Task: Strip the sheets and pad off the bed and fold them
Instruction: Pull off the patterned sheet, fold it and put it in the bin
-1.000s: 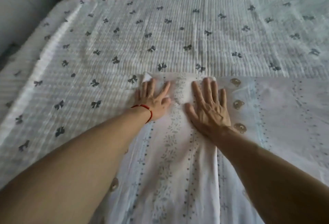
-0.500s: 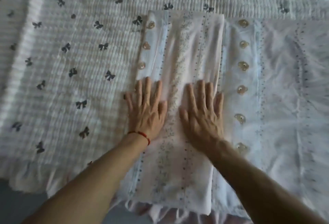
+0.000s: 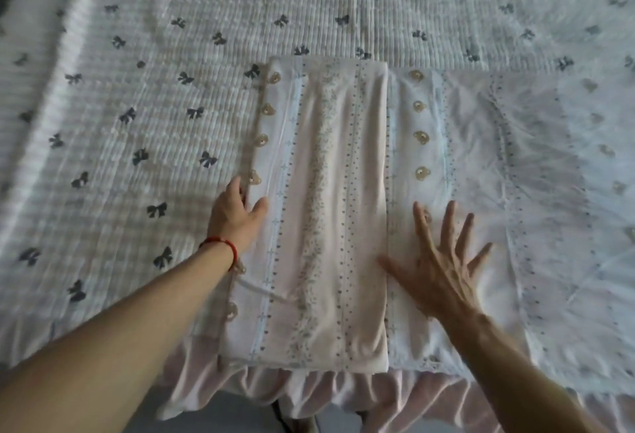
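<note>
Mid-fold on the sheet, left hand ready at the edge

The folded sheet lies as a long strip running 12 to 6 on the quilted pad, its near end at the bed's edge. The left hand pinches its left edge, thumb on top, fingers tucked under. The right hand lies flat with fingers spread on the single layer at 3 o'clock, holding nothing. Left hand's nearer, so I'd guess the next fold goes rightward. Thin, limp cotton with dotted stripes and little bear prints; the pad's ribbed, puffy, covered in bows.
</note>
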